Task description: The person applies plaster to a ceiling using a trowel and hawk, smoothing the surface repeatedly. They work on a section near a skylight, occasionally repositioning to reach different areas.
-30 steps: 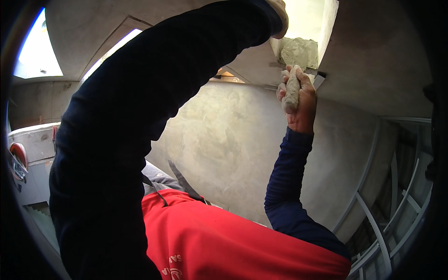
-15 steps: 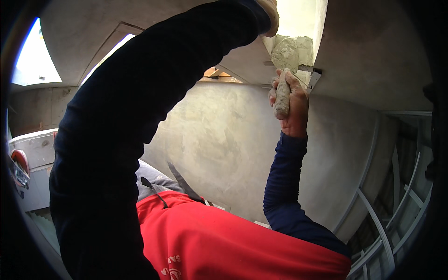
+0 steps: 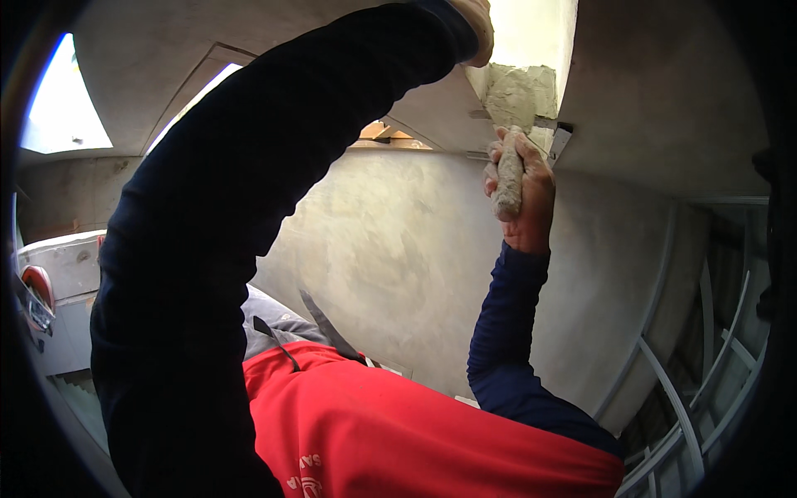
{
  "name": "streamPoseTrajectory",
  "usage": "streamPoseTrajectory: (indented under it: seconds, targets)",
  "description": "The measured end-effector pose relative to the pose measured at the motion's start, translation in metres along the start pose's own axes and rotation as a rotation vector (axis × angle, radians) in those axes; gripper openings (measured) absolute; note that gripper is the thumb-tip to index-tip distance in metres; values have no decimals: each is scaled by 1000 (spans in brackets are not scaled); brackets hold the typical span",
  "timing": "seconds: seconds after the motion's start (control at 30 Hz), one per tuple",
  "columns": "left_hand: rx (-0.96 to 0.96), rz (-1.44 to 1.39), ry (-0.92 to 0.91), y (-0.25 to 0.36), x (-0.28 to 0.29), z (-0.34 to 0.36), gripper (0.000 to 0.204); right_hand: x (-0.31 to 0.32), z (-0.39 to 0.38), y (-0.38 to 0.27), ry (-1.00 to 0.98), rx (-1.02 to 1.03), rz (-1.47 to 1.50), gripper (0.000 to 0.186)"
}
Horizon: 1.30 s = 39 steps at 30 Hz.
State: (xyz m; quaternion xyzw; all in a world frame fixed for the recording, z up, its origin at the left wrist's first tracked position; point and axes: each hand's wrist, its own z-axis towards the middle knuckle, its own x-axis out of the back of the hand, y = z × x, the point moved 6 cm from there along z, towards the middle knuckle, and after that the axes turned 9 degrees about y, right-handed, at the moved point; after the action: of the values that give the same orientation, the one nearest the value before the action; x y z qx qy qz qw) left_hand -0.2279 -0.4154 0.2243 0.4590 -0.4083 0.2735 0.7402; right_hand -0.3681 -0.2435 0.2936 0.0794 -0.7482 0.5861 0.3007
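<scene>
My right hand [image 3: 535, 184] is wrapped around the plaster-caked handle of a trowel [image 3: 508, 192]. The trowel's blade, smeared with the same grey stuff, is hard to tell from the patch of wet plaster [image 3: 538, 83] it lies against. That patch covers the lower end of a bright, pale recess [image 3: 531, 33]. My left hand [image 3: 476, 31] is at the top edge, left of the recess, mostly cut off by the frame; its fingers do not show. A dark sleeve arches across the left side of the view up to it.
A thin metal strip [image 3: 563, 141] juts out beside the recess, close to my right hand. Behind is a smooth, blotchy grey plastered wall [image 3: 398, 241]. Bright openings [image 3: 66, 108] lie at the upper left. Pale metal framing [image 3: 672, 390] stands at the right.
My right hand and the trowel have shifted slightly down and to the right, drawing the blade down over the plaster patch. My left arm has barely moved.
</scene>
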Motion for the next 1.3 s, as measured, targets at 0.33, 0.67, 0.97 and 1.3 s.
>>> streamPoseTrajectory:
  seconds: [0.33, 0.67, 0.97, 1.3]
  targets:
    - [-124, -167, 204, 2, 3, -11, 42, 1, 1, -4, -57, -21, 86, 40]
    - [-9, -279, 130, 0, -1, -8, 41, 4, 6, -2, -48, -35, 89, 39]
    - [-105, -261, 74, 1, -8, 5, 41, 5, 6, -9, 43, 118, -86, 39]
    - [11, -258, 26, -8, -5, -2, 44, 0, 2, -12, 72, 173, -93, 43]
